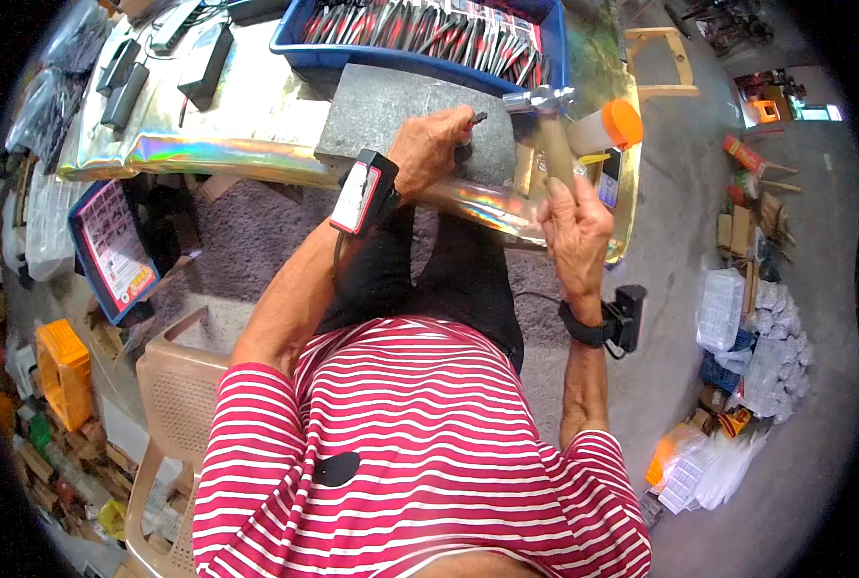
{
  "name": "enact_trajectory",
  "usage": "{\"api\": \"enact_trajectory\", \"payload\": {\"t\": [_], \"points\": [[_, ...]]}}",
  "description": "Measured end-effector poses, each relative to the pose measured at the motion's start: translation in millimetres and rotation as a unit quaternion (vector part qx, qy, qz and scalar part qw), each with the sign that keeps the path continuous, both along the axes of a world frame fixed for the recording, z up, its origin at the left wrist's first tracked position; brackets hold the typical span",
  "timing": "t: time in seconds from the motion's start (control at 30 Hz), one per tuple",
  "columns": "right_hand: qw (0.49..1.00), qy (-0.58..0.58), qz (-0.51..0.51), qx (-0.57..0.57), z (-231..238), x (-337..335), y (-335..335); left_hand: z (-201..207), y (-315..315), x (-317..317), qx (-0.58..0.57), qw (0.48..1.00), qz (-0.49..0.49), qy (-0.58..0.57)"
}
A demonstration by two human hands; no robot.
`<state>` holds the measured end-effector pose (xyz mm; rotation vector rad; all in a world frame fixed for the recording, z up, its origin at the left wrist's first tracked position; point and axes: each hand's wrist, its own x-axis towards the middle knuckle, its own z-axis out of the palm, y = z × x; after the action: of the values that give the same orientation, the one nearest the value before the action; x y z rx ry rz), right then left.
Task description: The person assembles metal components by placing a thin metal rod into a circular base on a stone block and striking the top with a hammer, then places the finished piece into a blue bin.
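Note:
My left hand (427,149) is closed over the grey slab (371,101) at the table's front edge. A small dark tip pokes out beyond its fingers, too little to name the thing they pinch. My right hand (578,229) is wrapped round the handle of a hammer (556,144). The hammer's shiny metal head points left, above the slab's right end. Behind the slab stands a blue bin (299,56) packed with thin red, black and silver pieces. Close to the hammer is a jar with an orange lid (621,123).
Dark boxes and cables (206,65) occupy the table's left side. A beige plastic chair (174,395) is at my left, near an orange crate (63,371). A wooden stool (662,63) stands beyond the table. Plastic-wrapped goods (776,337) lie on the floor at right.

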<state>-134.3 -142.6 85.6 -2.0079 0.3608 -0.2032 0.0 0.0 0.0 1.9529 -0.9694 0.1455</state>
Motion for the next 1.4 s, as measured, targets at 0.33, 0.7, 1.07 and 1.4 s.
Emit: {"api": "enact_trajectory", "payload": {"t": [0.33, 0.7, 1.07, 1.4], "points": [[0.911, -0.171, 0.095, -0.363, 25.4, 4.2, 1.1, -0.7, -1.3, -0.4, -0.043, 0.999, -0.007, -0.023], [0.816, -0.282, 0.162, -0.477, 27.9, 1.0, -9.1, 0.8, -1.8, -3.6, -0.034, 0.999, -0.004, -0.006], [0.929, -0.243, -0.036, -0.275, 46.3, -16.5, 10.6, -3.1, -4.6, -0.9, -0.044, 0.999, 0.002, -0.014], [0.967, -0.135, -0.010, -0.216, 16.9, -7.7, 10.6, 1.5, -2.5, -3.2, -0.041, 0.999, -0.010, 0.011]]}}
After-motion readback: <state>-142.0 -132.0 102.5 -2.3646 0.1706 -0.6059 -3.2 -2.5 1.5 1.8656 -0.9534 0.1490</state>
